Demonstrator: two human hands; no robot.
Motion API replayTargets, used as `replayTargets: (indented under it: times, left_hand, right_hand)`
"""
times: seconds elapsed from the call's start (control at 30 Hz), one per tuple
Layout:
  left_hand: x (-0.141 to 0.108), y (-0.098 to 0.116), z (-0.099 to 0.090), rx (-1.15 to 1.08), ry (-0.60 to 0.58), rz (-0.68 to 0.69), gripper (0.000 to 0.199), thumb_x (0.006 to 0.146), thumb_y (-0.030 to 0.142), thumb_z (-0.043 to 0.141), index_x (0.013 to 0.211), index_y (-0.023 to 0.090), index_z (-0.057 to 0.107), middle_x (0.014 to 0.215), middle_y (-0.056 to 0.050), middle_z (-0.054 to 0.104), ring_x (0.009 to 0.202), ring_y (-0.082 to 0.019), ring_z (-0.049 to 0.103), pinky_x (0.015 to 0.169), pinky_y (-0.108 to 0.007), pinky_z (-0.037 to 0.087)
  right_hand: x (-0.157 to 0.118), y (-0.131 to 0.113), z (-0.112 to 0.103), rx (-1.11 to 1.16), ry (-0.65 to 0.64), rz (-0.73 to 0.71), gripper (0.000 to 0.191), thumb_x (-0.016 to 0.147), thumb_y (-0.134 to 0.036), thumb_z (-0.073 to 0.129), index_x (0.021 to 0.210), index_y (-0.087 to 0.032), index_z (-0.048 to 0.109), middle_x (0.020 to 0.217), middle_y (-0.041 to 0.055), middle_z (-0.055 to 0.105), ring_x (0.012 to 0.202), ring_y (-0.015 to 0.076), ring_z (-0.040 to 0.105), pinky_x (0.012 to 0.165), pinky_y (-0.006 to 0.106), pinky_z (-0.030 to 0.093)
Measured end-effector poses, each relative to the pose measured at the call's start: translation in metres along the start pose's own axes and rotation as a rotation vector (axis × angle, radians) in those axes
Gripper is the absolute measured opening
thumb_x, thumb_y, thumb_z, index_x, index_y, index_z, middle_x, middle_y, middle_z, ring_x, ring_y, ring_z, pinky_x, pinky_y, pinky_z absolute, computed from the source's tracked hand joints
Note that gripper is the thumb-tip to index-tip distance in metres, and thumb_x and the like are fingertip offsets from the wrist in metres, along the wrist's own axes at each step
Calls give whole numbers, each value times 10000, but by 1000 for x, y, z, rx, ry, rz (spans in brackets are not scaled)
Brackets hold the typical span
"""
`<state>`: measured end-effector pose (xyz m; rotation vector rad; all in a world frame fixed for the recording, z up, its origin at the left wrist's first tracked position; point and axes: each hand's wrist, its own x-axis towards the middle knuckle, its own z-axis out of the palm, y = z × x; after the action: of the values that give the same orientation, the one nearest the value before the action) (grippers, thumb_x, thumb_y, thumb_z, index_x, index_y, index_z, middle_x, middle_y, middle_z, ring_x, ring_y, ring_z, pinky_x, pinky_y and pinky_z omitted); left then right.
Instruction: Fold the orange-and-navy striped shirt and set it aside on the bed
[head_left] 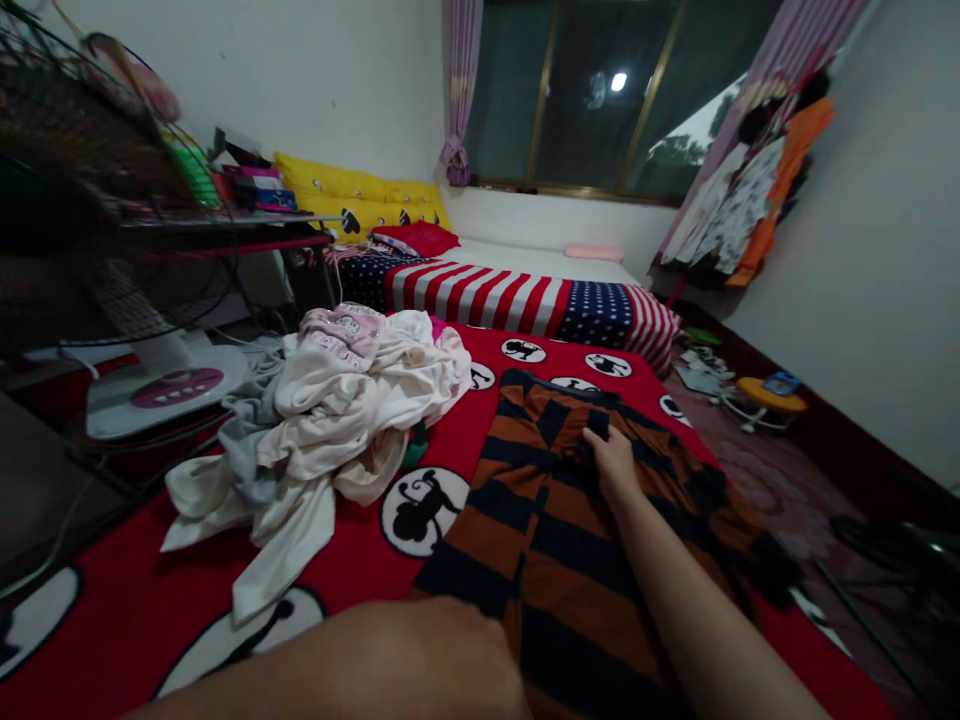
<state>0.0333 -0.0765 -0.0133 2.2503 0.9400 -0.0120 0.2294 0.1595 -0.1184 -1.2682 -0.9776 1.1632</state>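
A brown and navy striped long-sleeved shirt (574,545) lies spread on a red blanket (360,575) with white ovals and black monkey figures. My right hand (611,460) is closed on the shirt's fabric a little below the collar, pinching up a dark fold. At the bottom edge, my left hand (457,650) reaches across from the left, close over the shirt's lower part. Its fingers are hidden, so whether it grips the cloth cannot be seen. To the left, a loose heap of white, grey and pink clothes (330,400) rests on the blanket.
A standing fan (161,375) is at the left, before a desk (259,240) with boxes. A bed (480,295) with a flag-patterned cover stands under the window. Clothes (750,200) hang at the right corner. A small orange-topped stool (769,393) is on the floor.
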Motion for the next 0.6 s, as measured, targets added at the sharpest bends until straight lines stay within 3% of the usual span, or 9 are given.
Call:
replayTargets:
  times: [0.03,0.07,0.13,0.2,0.3,0.37,0.47,0.6]
  left_hand:
    - [6,3,-18,6,-13,15,151,836,281,588,848,232,730,728,-20,722,659,-169,656,557,-226,441]
    - [17,1,-32,29,46,-1,169,840,322,590,866,228,728,766,-20,726,693,-174,659,572,-228,447]
    - [49,-14,-46,95,274,-119,215,877,281,517,917,215,717,857,-38,721,783,-183,661,660,-244,473]
    - [83,-40,-42,185,530,-295,253,892,216,461,984,185,694,986,-79,688,907,-205,646,794,-290,487]
    - [116,-72,-17,267,751,-315,370,845,138,500,1201,172,594,1297,-115,541,1189,-231,518,1009,-347,409]
    - [117,-74,-1,295,762,-301,398,824,153,545,1219,183,577,1359,-112,486,1258,-248,452,1052,-374,376]
    - [100,-55,9,309,637,-358,214,836,298,577,1007,197,658,1143,-94,610,1101,-269,560,908,-391,484]
    - [81,-31,12,309,399,-531,377,787,497,604,952,167,677,906,-110,679,848,-306,655,743,-437,531]
  right_hand:
    - [0,1,0,1,-10,-14,221,668,-177,636,883,-172,588,747,18,683,477,174,641,420,276,535]
    - [0,2,-1,1,-18,-27,249,656,-197,649,895,-175,582,778,26,690,498,185,652,439,294,549]
    - [1,4,-2,-5,-28,-53,299,639,-243,669,913,-175,572,831,47,700,532,200,664,463,319,564]
    - [4,7,-4,-20,-28,-78,349,628,-288,678,938,-170,567,875,70,704,562,207,670,461,321,563]
    - [8,12,-8,-70,-4,-114,437,628,-341,668,1011,-160,559,904,88,700,554,199,655,425,309,544]
    - [11,16,-9,-121,26,-140,476,638,-371,650,1050,-153,555,895,88,694,528,186,633,400,303,526]
    - [13,18,-9,-217,60,-188,474,652,-407,625,1045,-146,580,876,90,690,565,197,628,413,302,515]
    - [12,13,-7,-336,83,-277,382,615,-383,644,917,-150,641,902,113,699,821,276,657,714,396,550]
